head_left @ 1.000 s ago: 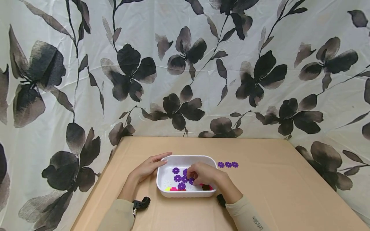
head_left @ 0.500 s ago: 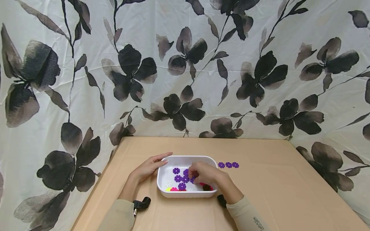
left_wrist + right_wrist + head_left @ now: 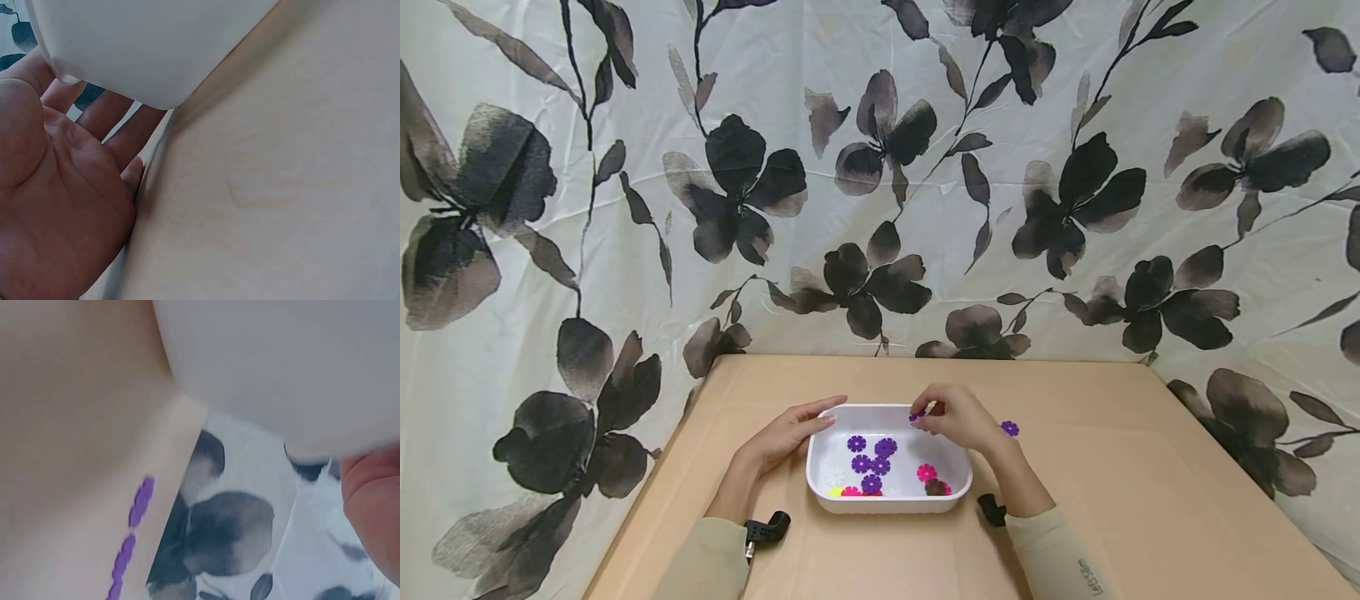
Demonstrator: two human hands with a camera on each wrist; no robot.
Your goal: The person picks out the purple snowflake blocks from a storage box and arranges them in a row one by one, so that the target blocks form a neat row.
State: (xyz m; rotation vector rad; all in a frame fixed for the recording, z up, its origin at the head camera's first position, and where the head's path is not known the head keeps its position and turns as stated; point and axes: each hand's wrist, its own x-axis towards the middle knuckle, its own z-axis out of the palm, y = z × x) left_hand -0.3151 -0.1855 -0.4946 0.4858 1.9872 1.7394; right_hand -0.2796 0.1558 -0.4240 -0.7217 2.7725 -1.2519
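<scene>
A white plastic tray (image 3: 891, 505) stands on the table. My left hand (image 3: 782, 435) holds its left end, thumb at the rim; in the left wrist view its fingers (image 3: 128, 131) lie along the tray's outside. Over the back right rim, my right hand (image 3: 958, 421) pinches a purple flower-shaped disc (image 3: 916, 416) between thumb and fingertips. Several more purple discs (image 3: 861, 463) lie inside the tray. One purple disc (image 3: 1010, 428) shows on the table beyond the right hand; the right wrist view shows a row of purple discs (image 3: 123, 556) there.
Along the tray's front wall lie a pink disc (image 3: 927, 472), a brown piece (image 3: 936, 487) and a yellow piece (image 3: 837, 492). The tan table (image 3: 1150, 500) ends at a hanging floral cloth (image 3: 970, 217). A black wrist device (image 3: 767, 528) sits at the left wrist.
My right hand has risen from inside the tray and moved right and back to its rim with a purple disc. A pink disc it covered now shows. The left hand stays put.
</scene>
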